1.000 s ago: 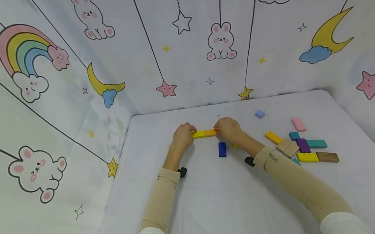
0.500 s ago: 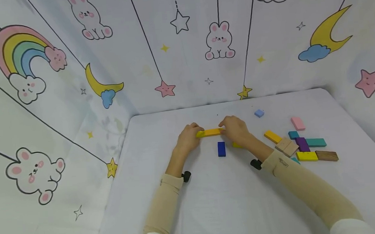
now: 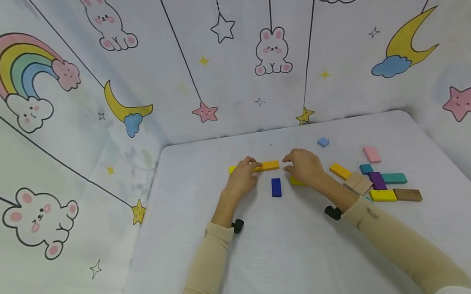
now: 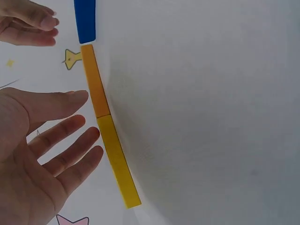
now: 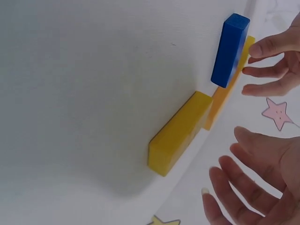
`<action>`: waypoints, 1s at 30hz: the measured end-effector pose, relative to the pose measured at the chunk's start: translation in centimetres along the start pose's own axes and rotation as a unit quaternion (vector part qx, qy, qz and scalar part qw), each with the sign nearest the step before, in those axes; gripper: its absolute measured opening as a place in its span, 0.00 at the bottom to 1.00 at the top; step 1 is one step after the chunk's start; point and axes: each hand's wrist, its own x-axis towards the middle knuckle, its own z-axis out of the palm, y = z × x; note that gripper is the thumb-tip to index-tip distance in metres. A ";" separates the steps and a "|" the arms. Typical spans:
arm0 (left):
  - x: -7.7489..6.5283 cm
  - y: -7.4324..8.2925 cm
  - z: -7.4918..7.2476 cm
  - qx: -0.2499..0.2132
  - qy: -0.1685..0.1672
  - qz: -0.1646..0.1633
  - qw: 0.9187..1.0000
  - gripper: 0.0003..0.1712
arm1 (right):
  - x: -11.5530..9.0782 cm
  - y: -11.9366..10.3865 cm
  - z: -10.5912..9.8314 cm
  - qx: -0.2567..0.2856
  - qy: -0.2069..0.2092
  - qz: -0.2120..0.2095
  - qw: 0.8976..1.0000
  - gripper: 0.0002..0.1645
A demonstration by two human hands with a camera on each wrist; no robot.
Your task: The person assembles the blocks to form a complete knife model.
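A yellow block [image 4: 119, 164] and an orange block [image 3: 270, 165] lie end to end in one row on the white table. Over this row is my left hand [image 3: 242, 176], its fingers spread and loosely bent; in the left wrist view the fingertips are right beside the blocks. It hides part of the row in the head view. My right hand [image 3: 305, 165] hovers just past the orange end, relaxed and holding nothing. Nearer to me, a dark blue block [image 3: 276, 187] lies between the hands. Another yellow block [image 5: 178, 133] is partly hidden under the right hand in the head view.
To the right lies a loose group with an orange block [image 3: 340, 171], light wooden blocks [image 3: 358, 183], a purple block [image 3: 378, 180], a teal block [image 3: 394, 178], a yellow block [image 3: 383, 195] and a brown block [image 3: 408, 194]. Pink [image 3: 371, 154] and pale blue [image 3: 323, 141] blocks lie farther back.
My right hand has let go of the orange end and drawn away to the right. The left hand has slid right along the row, off the yellow end, and its grip has loosened.
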 end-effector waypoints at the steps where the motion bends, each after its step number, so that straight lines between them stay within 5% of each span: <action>1: 0.0 0.0 0.0 -0.001 -0.001 0.000 1.000 0.25 | -0.2 0.1 -0.1 -0.001 -0.001 0.000 1.000 0.15; 18: -0.3 -0.1 0.4 0.002 -0.005 0.010 1.000 0.20 | -2.3 1.5 -1.2 0.015 -0.073 0.008 0.997 0.16; 30: -0.3 0.4 0.3 0.022 -0.005 0.016 1.000 0.20 | -2.7 2.5 -1.0 0.024 -0.076 0.003 0.997 0.09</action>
